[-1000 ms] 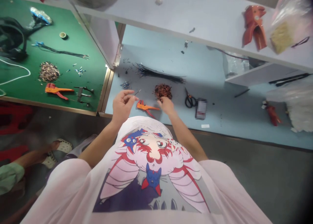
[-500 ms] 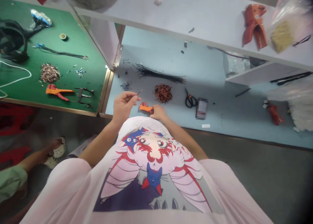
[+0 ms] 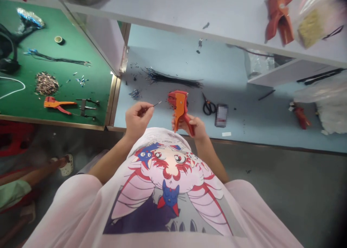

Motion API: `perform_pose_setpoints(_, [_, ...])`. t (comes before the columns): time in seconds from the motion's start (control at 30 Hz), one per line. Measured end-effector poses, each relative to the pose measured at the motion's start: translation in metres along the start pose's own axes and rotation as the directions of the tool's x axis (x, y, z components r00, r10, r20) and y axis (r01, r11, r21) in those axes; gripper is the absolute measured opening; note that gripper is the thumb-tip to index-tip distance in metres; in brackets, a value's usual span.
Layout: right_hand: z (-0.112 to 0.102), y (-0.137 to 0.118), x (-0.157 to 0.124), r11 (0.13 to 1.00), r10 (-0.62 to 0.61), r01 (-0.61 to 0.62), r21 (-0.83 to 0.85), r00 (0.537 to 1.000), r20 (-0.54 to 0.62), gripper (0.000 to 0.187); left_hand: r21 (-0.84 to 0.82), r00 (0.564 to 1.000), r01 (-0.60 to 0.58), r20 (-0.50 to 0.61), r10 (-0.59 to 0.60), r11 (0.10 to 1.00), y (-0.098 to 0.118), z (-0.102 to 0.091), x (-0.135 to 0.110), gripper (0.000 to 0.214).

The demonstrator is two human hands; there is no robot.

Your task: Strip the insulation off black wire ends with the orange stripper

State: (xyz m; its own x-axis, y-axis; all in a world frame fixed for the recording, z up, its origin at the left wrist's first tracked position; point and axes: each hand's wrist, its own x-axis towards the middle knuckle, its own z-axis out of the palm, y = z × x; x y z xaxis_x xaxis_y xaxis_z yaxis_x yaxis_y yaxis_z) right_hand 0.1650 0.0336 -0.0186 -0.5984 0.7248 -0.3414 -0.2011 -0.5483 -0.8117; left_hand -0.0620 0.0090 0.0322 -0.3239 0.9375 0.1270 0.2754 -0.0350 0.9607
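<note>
My left hand (image 3: pixel 137 118) pinches a short thin dark wire (image 3: pixel 156 103) whose tip points right. My right hand (image 3: pixel 193 127) grips the handles of an orange and red wire stripper (image 3: pixel 178 106), held upright above the light blue bench (image 3: pixel 238 107), jaws up. The wire's tip sits a short gap left of the stripper's jaws. A bundle of black wires (image 3: pixel 173 80) lies on the bench beyond both hands.
Black scissors (image 3: pixel 208 105) and a small blurred card (image 3: pixel 221 115) lie right of the stripper. A green table (image 3: pixel 67 74) to the left carries another orange stripper (image 3: pixel 56 104), a pile of small metal parts (image 3: pixel 46 84) and wires. A white shelf (image 3: pixel 222 13) overhangs with red tools (image 3: pixel 279 18).
My right hand took the orange stripper off the bench and raised it upright beside the wire. My left hand kept its pinch on the wire. The view shifted slightly.
</note>
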Motion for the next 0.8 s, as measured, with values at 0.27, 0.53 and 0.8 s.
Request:
perform_pose_setpoints(0.27, [0.033, -0.022, -0.025, 0.989, -0.091, 0.103, -0.105, 0.990, 0.112, 0.043, 0.191, 0.912, -0.411, 0.076, 0.404, 0.891, 0.019, -0.007, -0.003, 0.005])
perform_pose_setpoints(0.53, [0.032, -0.029, -0.029, 0.996, -0.034, 0.056, -0.070, 0.957, 0.287, 0.043, 0.226, 0.874, -0.486, 0.122, 0.471, 0.844, 0.026, -0.009, -0.003, 0.005])
perform_pose_setpoints(0.8, [0.033, -0.030, -0.031, 0.997, -0.025, 0.045, -0.055, 0.945, 0.326, 0.039, 0.180, 0.882, -0.471, 0.121, 0.455, 0.864, 0.026, -0.009, -0.004, 0.005])
